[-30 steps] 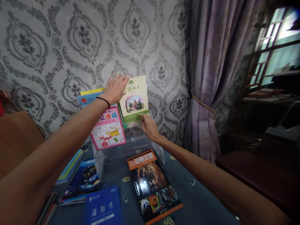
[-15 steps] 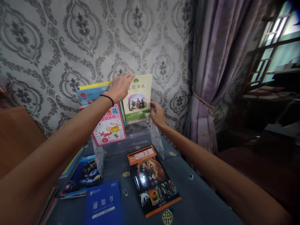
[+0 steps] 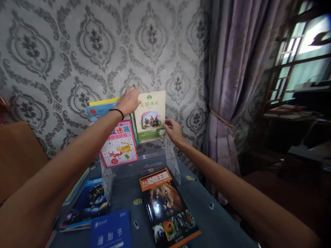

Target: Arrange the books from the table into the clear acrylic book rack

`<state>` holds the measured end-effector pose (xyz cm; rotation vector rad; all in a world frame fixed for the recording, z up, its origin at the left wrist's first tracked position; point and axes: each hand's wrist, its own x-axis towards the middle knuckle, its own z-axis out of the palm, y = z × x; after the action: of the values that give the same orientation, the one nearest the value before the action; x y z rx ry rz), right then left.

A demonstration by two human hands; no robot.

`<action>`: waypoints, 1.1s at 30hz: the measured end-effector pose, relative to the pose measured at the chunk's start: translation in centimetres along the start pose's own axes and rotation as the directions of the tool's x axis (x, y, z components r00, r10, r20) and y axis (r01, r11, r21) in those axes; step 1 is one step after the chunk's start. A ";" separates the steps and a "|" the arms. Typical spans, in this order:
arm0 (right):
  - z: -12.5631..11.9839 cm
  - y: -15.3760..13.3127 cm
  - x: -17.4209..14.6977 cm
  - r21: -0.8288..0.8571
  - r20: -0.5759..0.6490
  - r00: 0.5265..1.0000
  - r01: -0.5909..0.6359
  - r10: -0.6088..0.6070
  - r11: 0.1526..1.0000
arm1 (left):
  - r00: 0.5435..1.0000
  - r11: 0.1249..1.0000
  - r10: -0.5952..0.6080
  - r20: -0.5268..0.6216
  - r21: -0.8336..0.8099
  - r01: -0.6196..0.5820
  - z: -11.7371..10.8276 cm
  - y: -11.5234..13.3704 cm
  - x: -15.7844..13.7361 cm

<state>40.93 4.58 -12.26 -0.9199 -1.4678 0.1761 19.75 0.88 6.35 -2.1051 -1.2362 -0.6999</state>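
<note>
A cream and green storybook (image 3: 151,115) stands upright on a clear acrylic display rack (image 3: 144,159). My left hand (image 3: 130,100), a dark band at its wrist, has its fingers closed on the book's upper left corner. Thumb and fingers of my right hand (image 3: 173,131) pinch its lower right edge. To the left on the rack lean a pink puzzle book (image 3: 121,146) and, behind it, a blue book (image 3: 99,110) with a yellow one (image 3: 103,101) at the back. My left forearm partly covers these.
On the dark cloth-covered table (image 3: 207,224) lie a lion-cover book (image 3: 165,203), a blue 2022 booklet (image 3: 111,229) and a dark blue earth book (image 3: 89,203). A cardboard box (image 3: 22,158) stands at left. Patterned wall rises behind; a purple curtain (image 3: 227,86) hangs at right.
The view has tilted up slightly, so things sit lower in the picture. Both hands stay on the storybook, which stands a little straighter than before.
</note>
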 end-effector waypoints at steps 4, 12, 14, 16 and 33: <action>0.1 0.2 -0.6 -0.029 0.009 1.000 0.014 -0.014 0.999 | 0.991 0.999 -0.051 0.123 0.011 0.050 -1.3 0.3 1.3; 0.0 0.2 -1.4 -0.077 -0.007 0.999 0.034 -0.035 0.996 | 0.993 0.989 0.018 0.116 0.142 -0.034 -2.5 0.7 -0.1; -0.2 0.0 -1.3 -0.073 -0.010 0.999 0.050 -0.051 0.996 | 0.988 0.984 0.025 0.151 0.171 -0.051 -2.5 0.8 -0.4; -0.3 -0.1 -1.1 -0.069 -0.015 0.998 0.062 -0.063 0.996 | 0.981 0.984 0.012 0.193 0.170 -0.045 -2.4 0.9 -0.5; 0.4 -0.6 -0.1 -0.034 -0.035 0.997 0.061 -0.062 0.998 | 0.958 0.982 0.016 0.288 0.173 -0.068 -2.7 0.4 -0.3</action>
<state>40.35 4.33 -12.01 -0.8987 -1.4679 0.0895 19.66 -1.37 7.93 -2.1224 -1.3461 -0.2556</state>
